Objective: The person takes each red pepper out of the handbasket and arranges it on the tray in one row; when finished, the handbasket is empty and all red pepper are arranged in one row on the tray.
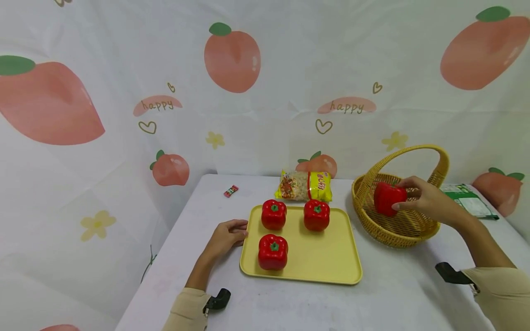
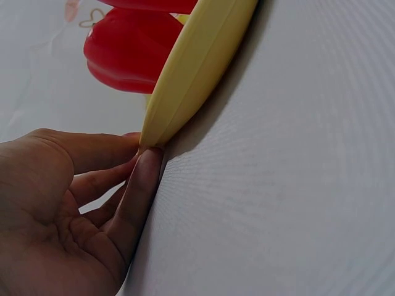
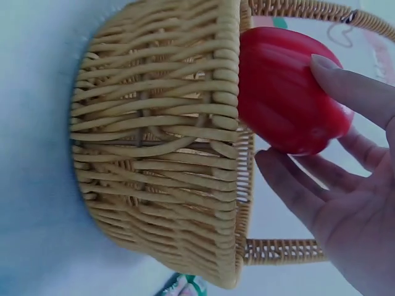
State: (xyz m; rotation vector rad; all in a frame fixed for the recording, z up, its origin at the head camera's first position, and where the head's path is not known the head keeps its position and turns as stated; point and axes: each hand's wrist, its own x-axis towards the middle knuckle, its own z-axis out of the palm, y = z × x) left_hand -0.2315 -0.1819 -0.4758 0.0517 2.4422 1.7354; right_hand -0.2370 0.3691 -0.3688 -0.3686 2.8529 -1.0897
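Note:
My right hand [image 1: 424, 200] grips a red bell pepper [image 1: 389, 199] between thumb and fingers, over the opening of a yellow wicker basket [image 1: 389, 236]. In the right wrist view the pepper [image 3: 287, 92] is at the basket's rim, its lower part hidden behind the weave. At the left edge of a yellow tray [image 1: 319, 262], my left hand [image 1: 225, 239] pinches the rim, as the left wrist view shows. Three more red bell peppers stand on the tray: one at back left [image 1: 273, 215], one at back right [image 1: 316, 216] and one at front left [image 1: 273, 253].
Behind the tray lies a yellow food bag [image 1: 304, 186] with a clear window. A small red packet [image 1: 231, 191] is at the back left of the white table [image 1: 389, 299]. Beyond the basket, a green and white packet [image 1: 469, 201] lies flat. The basket's tall handle [image 1: 430, 147] arches above it.

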